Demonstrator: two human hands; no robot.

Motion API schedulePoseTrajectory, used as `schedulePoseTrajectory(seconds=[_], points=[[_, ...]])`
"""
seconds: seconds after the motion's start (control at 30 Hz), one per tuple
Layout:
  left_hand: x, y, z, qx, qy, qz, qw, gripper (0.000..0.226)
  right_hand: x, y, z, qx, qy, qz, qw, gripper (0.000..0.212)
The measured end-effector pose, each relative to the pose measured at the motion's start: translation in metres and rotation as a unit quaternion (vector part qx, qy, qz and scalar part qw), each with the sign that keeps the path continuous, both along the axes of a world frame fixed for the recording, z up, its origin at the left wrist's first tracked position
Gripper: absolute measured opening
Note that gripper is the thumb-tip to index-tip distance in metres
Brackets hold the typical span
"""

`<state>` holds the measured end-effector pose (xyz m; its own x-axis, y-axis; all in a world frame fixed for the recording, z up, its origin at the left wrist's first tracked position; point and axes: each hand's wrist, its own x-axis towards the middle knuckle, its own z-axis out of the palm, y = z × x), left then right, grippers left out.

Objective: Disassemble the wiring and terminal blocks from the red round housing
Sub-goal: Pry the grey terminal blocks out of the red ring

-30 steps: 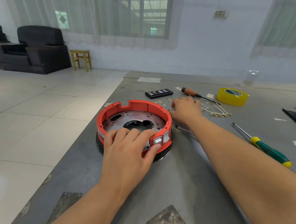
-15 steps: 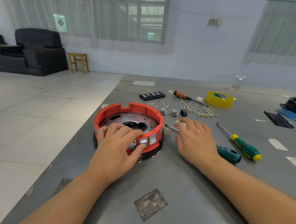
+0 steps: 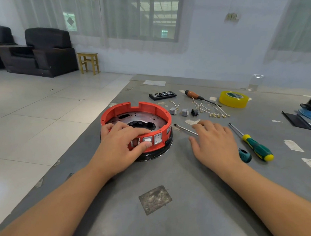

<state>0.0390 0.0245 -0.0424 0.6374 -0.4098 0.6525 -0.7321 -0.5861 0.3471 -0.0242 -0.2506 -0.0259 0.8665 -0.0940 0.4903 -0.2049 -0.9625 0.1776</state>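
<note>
Red round housing [image 3: 136, 117] at frame centre on grey table [image 3: 182, 200]. Left hand [image 3: 120, 146] grips near rim, fingers curled over top, thumb pressing white rocker switch [image 3: 147, 140]. Right hand [image 3: 215, 146] right of centre, fingers loosely spread, palm down over dark-green-handled screwdriver [image 3: 244, 156]. Removed wires [image 3: 211, 110] and small terminal blocks [image 3: 173, 110] above, beside yellow tape roll [image 3: 233, 99].
</note>
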Motion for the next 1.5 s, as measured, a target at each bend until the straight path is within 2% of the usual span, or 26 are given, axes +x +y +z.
schedulePoseTrajectory(seconds=[0.2,0.37,0.5,0.9,1.03,1.13,1.23,1.37,1.5], points=[[0.007,0.009,0.001,0.037,0.013,-0.015,0.999,0.048,0.001,-0.027,0.002,0.027,0.052,-0.115,0.992,0.051],[0.01,0.017,0.001,0.014,0.02,-0.027,0.999,0.04,0.003,-0.03,-0.002,0.075,0.102,-0.135,0.983,0.044],[0.009,0.018,0.0,0.009,0.042,-0.022,0.999,0.038,0.004,-0.031,-0.003,0.084,0.11,-0.098,0.986,0.033],[0.002,0.011,0.004,-0.019,0.026,-0.011,0.999,0.023,0.004,-0.021,-0.002,0.14,0.021,-0.042,0.989,0.029],[0.002,0.013,0.003,-0.022,0.025,-0.013,0.999,0.021,0.001,-0.018,-0.002,0.131,-0.041,0.076,0.988,0.027],[0.005,0.015,0.003,-0.022,0.034,0.003,0.999,0.025,-0.001,-0.018,0.0,0.14,-0.091,0.208,0.964,0.029],[0.01,0.019,0.001,-0.018,0.044,0.015,0.999,0.027,-0.001,-0.02,-0.002,0.107,-0.056,0.258,0.958,0.032],[0.016,0.019,-0.001,-0.005,0.044,0.03,0.999,0.027,-0.001,-0.019,-0.005,0.093,-0.012,0.232,0.968,0.035],[0.017,0.02,-0.003,-0.011,0.065,0.021,0.998,0.032,-0.003,-0.02,-0.004,0.11,-0.009,0.22,0.969,0.035]])
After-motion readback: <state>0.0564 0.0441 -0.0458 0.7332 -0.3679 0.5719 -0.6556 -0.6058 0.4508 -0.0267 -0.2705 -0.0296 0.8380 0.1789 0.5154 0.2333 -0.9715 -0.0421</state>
